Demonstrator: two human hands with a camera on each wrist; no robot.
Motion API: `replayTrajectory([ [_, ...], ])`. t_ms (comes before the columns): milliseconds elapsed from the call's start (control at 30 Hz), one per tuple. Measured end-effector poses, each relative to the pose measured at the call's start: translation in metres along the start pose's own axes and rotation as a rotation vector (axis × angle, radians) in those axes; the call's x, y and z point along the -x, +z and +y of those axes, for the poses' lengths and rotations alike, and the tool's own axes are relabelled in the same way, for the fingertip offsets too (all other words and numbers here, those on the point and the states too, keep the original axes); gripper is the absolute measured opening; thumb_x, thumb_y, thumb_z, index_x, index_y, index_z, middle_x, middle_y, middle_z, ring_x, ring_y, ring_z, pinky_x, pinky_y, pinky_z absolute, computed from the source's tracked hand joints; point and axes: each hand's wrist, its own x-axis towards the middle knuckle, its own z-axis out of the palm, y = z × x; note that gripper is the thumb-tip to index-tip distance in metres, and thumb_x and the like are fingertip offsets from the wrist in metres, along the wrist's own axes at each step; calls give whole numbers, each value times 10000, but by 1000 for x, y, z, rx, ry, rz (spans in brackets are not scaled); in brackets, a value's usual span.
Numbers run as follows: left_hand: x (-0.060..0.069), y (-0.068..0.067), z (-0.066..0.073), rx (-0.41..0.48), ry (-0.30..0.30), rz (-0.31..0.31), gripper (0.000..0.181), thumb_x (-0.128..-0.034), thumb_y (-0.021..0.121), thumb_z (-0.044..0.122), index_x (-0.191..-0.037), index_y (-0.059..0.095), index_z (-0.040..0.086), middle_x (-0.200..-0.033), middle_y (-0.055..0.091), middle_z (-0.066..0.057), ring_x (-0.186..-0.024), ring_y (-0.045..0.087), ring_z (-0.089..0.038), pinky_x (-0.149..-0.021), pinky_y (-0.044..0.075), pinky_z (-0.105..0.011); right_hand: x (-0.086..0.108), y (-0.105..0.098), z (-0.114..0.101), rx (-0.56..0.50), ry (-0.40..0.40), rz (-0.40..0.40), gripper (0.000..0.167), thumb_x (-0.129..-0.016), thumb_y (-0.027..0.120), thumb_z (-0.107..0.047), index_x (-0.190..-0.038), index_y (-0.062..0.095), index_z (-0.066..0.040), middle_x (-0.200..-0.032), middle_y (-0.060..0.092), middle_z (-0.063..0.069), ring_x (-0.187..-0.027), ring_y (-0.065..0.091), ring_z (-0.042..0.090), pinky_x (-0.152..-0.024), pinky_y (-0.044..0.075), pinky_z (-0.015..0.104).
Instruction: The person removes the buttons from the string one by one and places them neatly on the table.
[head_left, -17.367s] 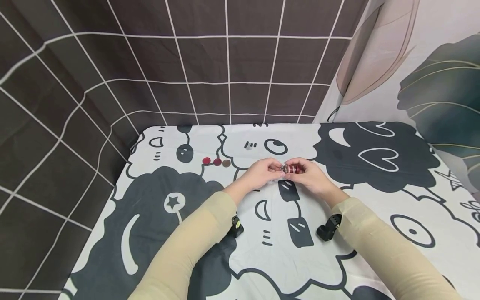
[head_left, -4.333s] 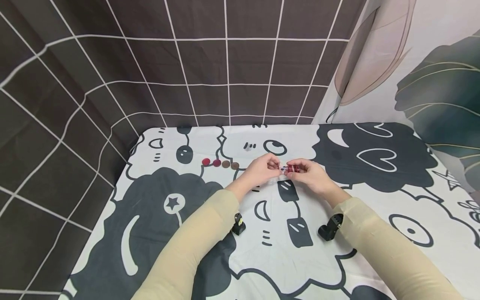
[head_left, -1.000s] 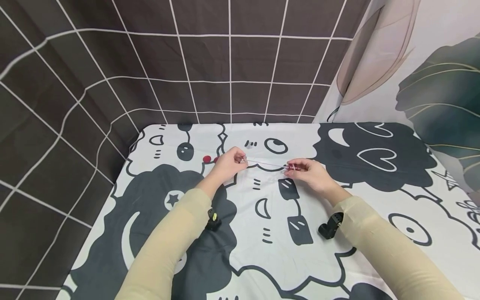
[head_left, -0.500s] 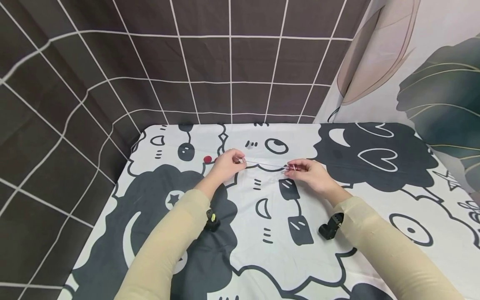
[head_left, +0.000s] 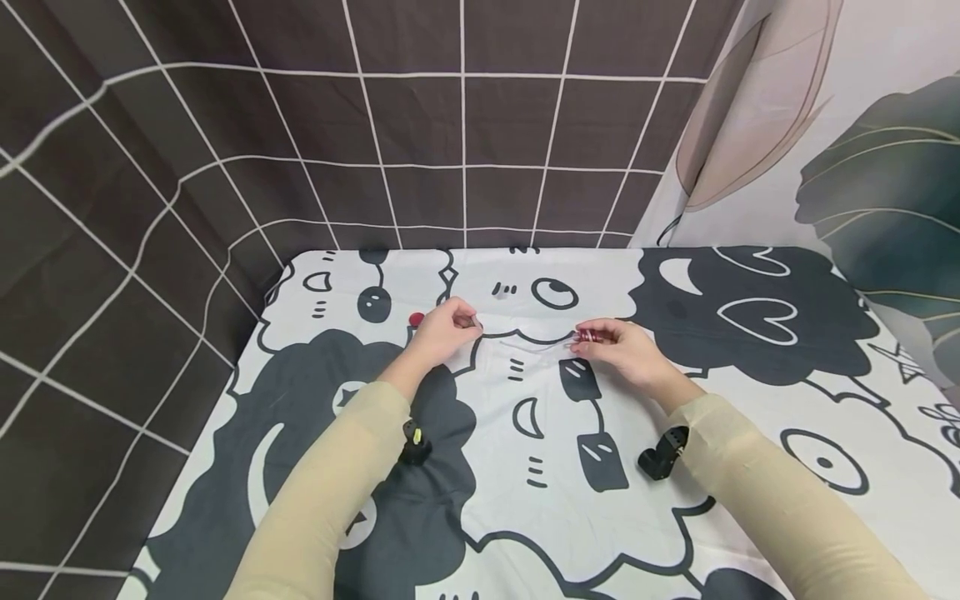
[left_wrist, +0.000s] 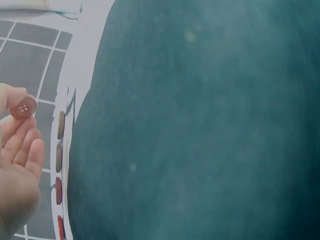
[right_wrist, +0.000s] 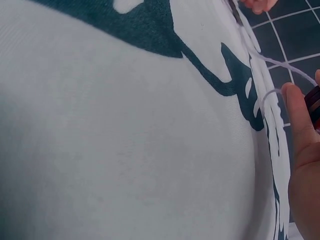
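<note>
My left hand [head_left: 441,333] is left of centre above the cloth. In the left wrist view its thumb and fingers pinch a reddish-brown four-hole button [left_wrist: 23,107]. My right hand [head_left: 621,345] grips a small stack of red buttons [head_left: 587,336], mostly covered by the fingers. A thin white cord [right_wrist: 287,65] runs from that stack towards the left; its far end is hard to make out. Below the left hand, a row of buttons stands on the cloth, with two brown ones [left_wrist: 59,158] and two red ones [left_wrist: 58,191] visible in the left wrist view.
A black-and-white cartoon-print cloth [head_left: 540,517] covers the surface. A dark gridded curtain [head_left: 412,125] hangs behind and to the left, and a leaf-print curtain [head_left: 877,183] hangs at the right. Each wrist carries a black camera [head_left: 662,454].
The row on the cloth gained a brown button before 4.3 s ago. Since then my left hand has moved left, away from the right hand. The cord, straight half a second ago, now sags.
</note>
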Motion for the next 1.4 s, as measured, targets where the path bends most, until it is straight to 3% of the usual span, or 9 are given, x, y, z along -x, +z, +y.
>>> replayTrajectory([
  [200,5,-4,-4,36,13,30,189,-837,634,194,-1006,600,114,-940,605,-25,-899,549,-174,-818,446,-315,0,1,2,21,-7,15,452,-845,697,-132,-1213,533,74,-953,705,75,-891,640,49,-767,472,166],
  [367,10,-9,-12,53,-15,38,234,-836,661,188,-1045,596,105,-985,609,-42,-933,560,-189,-838,453,-340,1,1,0,28,5,14,464,-845,700,-137,-1226,532,69,-968,702,86,-894,633,38,-772,463,160],
  [700,15,-17,-20,75,-32,92,268,-820,687,178,-1052,597,80,-1014,603,-73,-961,540,-216,-860,444,-352,10,4,-19,15,9,7,438,-844,674,-42,-1213,513,130,-939,704,85,-853,620,10,-749,457,147],
  [1000,17,-28,-22,21,-27,101,259,-839,679,207,-1059,600,98,-1037,633,-67,-1001,551,-231,-885,438,-382,4,0,0,19,-4,14,470,-836,711,-134,-1221,537,75,-946,707,53,-889,628,34,-771,459,154],
  [1400,22,-47,-36,-6,-36,109,299,-848,678,193,-1098,586,57,-1100,608,-117,-1049,528,-274,-895,433,-404,1,-1,1,10,-14,4,471,-843,703,-130,-1223,525,83,-952,705,80,-888,637,41,-770,471,162],
])
